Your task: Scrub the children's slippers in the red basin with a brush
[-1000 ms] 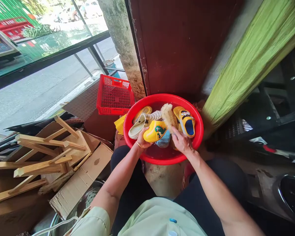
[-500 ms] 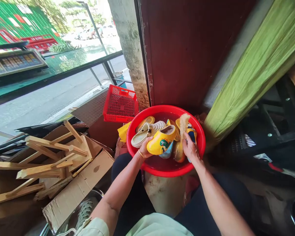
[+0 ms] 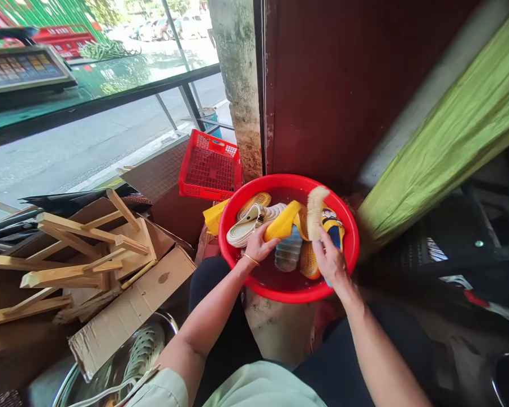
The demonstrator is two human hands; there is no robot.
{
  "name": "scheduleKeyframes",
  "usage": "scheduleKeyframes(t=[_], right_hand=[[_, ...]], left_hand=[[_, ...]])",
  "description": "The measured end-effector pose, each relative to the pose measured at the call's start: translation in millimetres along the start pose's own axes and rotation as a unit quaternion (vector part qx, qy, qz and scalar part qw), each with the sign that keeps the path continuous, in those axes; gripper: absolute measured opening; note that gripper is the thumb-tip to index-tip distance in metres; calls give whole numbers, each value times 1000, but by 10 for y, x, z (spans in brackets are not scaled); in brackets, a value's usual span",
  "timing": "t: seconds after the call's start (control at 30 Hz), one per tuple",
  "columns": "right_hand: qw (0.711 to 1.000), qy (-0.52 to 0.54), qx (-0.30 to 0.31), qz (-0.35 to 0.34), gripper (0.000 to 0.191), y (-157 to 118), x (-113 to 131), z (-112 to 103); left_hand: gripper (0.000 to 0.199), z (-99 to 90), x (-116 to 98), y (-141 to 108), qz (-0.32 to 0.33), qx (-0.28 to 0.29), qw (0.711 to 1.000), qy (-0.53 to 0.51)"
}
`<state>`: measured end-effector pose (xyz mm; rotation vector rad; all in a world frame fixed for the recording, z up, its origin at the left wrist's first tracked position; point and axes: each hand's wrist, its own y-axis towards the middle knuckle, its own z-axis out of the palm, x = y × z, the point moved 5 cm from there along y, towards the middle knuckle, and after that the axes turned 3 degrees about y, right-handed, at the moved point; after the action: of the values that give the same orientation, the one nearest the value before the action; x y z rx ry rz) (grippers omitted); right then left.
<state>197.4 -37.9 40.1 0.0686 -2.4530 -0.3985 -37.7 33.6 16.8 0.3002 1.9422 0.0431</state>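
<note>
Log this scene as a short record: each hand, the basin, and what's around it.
Left hand: holds yellow shoe
Right hand: holds brush
Brush on yellow shoe: contact unclear
Basin: red, with liquid and more footwear, including white shoe and blue shoe
Behind basin, to the left: red crate
Far left: wooden legs, cardboard

The person wears a pale mint-green cloth shirt (image 3: 263,389). Its left sleeve (image 3: 164,389) is short and loose, and it ends above the elbow. Dark, almost black trousers (image 3: 211,280) cover the knees. A thin, gold-coloured round bracelet (image 3: 251,259) circles the wrist of the bare left hand (image 3: 261,243).
</note>
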Motion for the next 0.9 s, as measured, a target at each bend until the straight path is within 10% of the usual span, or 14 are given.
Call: scheduleKeyframes(t=[0.23, 0.47, 0.63, 0.9], right_hand=[[978, -125, 120, 114, 57, 41, -156, 141], [962, -178, 203, 26, 60, -178, 97, 364], [941, -225, 233, 97, 61, -123, -37, 452], [958, -177, 226, -4, 61, -369, 263, 504]], left_hand=[[57, 92, 27, -89, -9, 15, 999, 46], [62, 141, 186, -73, -46, 91, 989, 105], [99, 272, 296, -198, -55, 149, 974, 163], [74, 227, 332, -144, -154, 24, 983, -93]])
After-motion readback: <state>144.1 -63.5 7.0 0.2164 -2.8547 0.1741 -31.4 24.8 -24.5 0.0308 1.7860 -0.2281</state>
